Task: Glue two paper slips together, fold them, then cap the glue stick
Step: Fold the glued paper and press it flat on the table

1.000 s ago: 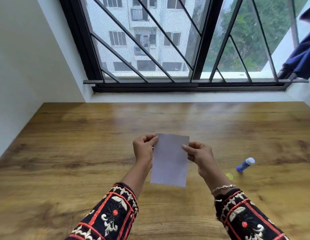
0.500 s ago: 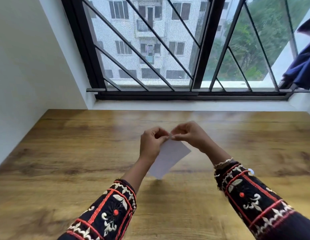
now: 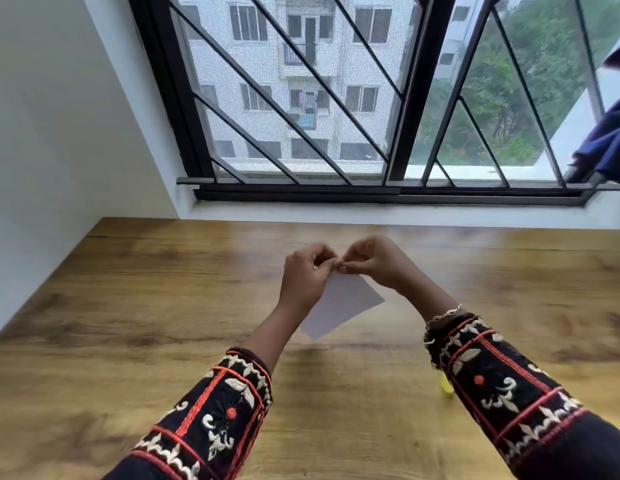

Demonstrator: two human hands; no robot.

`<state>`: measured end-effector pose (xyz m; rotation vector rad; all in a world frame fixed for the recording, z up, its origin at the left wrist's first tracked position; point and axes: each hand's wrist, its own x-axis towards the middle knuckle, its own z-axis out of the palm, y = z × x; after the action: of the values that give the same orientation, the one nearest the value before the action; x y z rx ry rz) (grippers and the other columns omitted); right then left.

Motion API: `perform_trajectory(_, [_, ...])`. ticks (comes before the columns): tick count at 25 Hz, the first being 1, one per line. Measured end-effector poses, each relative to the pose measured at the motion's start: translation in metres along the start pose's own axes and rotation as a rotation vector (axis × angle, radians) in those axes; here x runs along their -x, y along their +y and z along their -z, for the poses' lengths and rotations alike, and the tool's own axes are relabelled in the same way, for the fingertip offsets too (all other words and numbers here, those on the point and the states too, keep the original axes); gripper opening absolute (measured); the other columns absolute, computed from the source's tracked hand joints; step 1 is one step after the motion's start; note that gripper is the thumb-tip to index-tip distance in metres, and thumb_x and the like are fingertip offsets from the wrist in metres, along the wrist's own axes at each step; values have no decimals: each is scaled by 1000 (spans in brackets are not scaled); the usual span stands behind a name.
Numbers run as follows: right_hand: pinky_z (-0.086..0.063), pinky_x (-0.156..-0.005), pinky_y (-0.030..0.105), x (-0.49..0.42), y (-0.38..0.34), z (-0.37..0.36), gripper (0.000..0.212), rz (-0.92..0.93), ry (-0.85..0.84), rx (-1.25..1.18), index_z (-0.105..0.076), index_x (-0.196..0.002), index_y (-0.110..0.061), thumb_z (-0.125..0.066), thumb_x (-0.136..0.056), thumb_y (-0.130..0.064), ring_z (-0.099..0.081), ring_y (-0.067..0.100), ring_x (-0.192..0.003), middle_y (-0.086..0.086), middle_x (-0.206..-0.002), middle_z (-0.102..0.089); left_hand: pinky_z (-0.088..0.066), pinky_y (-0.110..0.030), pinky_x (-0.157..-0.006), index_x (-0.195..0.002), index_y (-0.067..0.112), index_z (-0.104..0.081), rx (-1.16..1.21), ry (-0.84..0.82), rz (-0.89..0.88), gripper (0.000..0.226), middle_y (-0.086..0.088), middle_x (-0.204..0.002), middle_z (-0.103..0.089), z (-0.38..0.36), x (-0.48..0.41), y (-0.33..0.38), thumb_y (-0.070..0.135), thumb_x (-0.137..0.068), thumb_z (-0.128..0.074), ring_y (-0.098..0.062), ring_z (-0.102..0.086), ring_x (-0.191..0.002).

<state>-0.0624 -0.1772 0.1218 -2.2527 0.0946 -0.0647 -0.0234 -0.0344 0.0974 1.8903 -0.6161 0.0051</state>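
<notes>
While both my hands are up off the wooden table (image 3: 163, 306), I hold the paper (image 3: 343, 306) in the air between them so I can work one corner. Left hand (image 3: 303, 282): fingers curled, thumb and forefinger pressed together on the top corner of the sheet. Right hand (image 3: 374, 263): fingertips pinched at the same corner, touching the left ones. The rest of the paper hangs down and tilts toward my right, clear of the table. Whether it is one slip or two already stuck, I cannot tell; only one white face shows.

Judgement: I pinch at the corner to line up edges or start a fold.

Small yellow-green thing (image 3: 446, 384) lies on the table just beside my right sleeve (image 3: 509, 386), probably the glue cap. Glue stick itself not visible, likely hidden under that sleeve.
</notes>
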Motion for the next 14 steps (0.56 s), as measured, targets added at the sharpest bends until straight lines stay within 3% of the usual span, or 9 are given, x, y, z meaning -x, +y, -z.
perform_trajectory(4, [-41, -61, 28, 0, 4, 7, 13, -6, 11, 15, -70, -81, 6, -72, -73, -4, -54, 17, -66, 16, -72, -65, -39, -12, -56, -73, 3, -64, 34, 87, 19, 10, -2, -66, -61, -1, -7, 0, 2, -83, -62, -7, -52, -61])
perform_trajectory(10, [-34, -55, 25, 5, 23, 21, 10, -54, -9, -17, -70, -78, 6, -71, -72, -1, -44, 11, -57, 12, -68, -60, -36, -8, -52, -72, 9, -62, 119, 194, 80, 14, 7, -61, -55, -4, -10, -1, 4, -85, -61, 5, -50, -54])
perform_trajectory(14, [-42, -62, 23, 11, 36, 30, 3, -84, 48, -161, -69, -70, 0, -72, -71, 0, -54, 10, -60, 9, -64, -65, -41, -17, -59, -69, 15, -59, 239, 273, 139, 19, 5, -64, -56, -1, -11, -3, 6, -86, -61, -5, -50, -61])
